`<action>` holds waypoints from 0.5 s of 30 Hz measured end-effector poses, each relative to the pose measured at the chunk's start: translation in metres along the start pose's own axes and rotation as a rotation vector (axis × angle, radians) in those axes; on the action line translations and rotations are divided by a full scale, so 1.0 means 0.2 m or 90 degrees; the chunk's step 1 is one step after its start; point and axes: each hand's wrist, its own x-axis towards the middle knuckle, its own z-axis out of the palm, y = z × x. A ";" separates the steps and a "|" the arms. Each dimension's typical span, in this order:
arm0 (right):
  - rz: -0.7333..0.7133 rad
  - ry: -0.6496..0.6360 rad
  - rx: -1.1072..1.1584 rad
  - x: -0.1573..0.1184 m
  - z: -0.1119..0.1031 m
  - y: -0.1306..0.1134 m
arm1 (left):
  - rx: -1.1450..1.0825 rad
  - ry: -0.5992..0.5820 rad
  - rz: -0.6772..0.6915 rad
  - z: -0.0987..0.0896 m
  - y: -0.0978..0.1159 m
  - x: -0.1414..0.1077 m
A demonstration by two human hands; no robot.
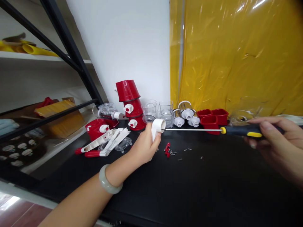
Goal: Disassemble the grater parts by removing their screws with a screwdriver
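Observation:
My left hand (144,146) is closed around a white plastic part (158,126) with a rounded, hollow end. Between the thumb and fingers of my right hand (279,138) is a screwdriver (241,130) with a black and yellow handle. Its long shaft runs level to the left, and the tip meets the open end of the white part; how deep it goes is hidden. Below, on the black table (213,189), lie small red pieces (167,149) and several loose screws (172,153).
White crank handles with red grips (99,143) lie at left, beside stacked red grater bodies (130,104). Clear plastic housings (165,113), grater drums (186,112) and red cups (210,118) line the back. A black-framed shelf (68,37) stands at left; a yellow curtain (236,56) hangs behind.

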 end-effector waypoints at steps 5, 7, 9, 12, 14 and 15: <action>0.004 0.009 0.184 0.04 0.03 0.01 | 0.027 -0.015 0.008 0.00 0.01 0.00; -0.012 0.029 0.195 0.06 0.02 0.02 | 0.041 -0.014 0.012 0.00 0.01 0.00; -0.035 0.046 0.192 0.08 0.01 0.04 | 0.061 -0.008 0.020 0.00 0.01 0.00; -0.086 0.079 0.142 0.11 -0.02 0.06 | 0.122 0.012 0.037 -0.01 0.01 0.00; -0.106 0.118 0.063 0.12 -0.02 0.06 | 0.201 0.009 0.069 -0.02 0.02 0.00; -0.101 0.130 0.019 0.11 -0.02 0.05 | 0.252 -0.002 0.091 -0.03 0.03 0.00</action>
